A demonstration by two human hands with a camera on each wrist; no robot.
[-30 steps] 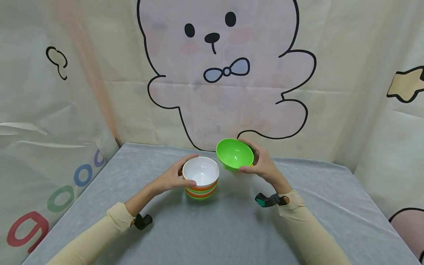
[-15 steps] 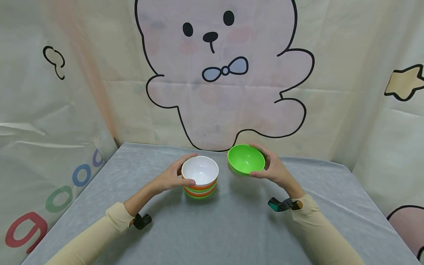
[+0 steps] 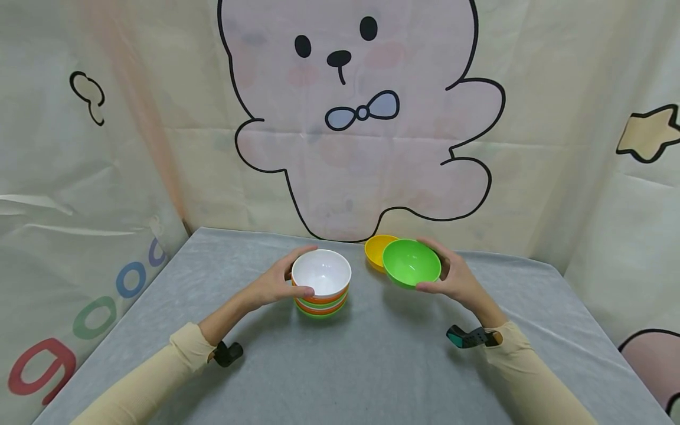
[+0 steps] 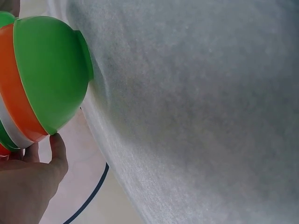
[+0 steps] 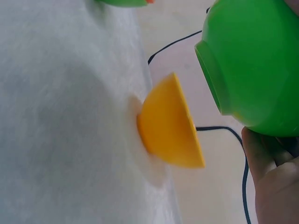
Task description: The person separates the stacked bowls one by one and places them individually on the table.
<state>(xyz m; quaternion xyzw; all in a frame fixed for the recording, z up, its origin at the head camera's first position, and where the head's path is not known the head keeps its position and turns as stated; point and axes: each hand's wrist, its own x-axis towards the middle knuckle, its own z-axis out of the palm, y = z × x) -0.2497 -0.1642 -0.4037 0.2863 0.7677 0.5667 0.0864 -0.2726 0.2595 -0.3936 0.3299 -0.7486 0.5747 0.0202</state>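
Note:
My left hand [image 3: 273,286] grips the side of a stack of nested bowls [image 3: 321,273], thumb at the front and fingers behind. The top bowl is white inside; orange, white and green bands show below it. In the left wrist view, the lowest green bowl [image 4: 51,70] has its foot right at the cloth. To the right, my right hand [image 3: 454,277] holds a green bowl [image 3: 411,264] by its side, tilted and raised above the table. Behind it a smaller yellow bowl [image 3: 375,252] stands upright, partly covered in the head view and fully seen in the right wrist view.
A grey cloth covers the table [image 3: 340,366]. Its far edge meets a hanging backdrop [image 3: 340,177] printed with a cartoon bear. More printed sheet [image 3: 106,206] hangs along the left side and on the right.
My right hand has carried the green bowl to the right and nearer, away from the stack. The yellow bowl has come into view behind it. My left hand stays on the stack.

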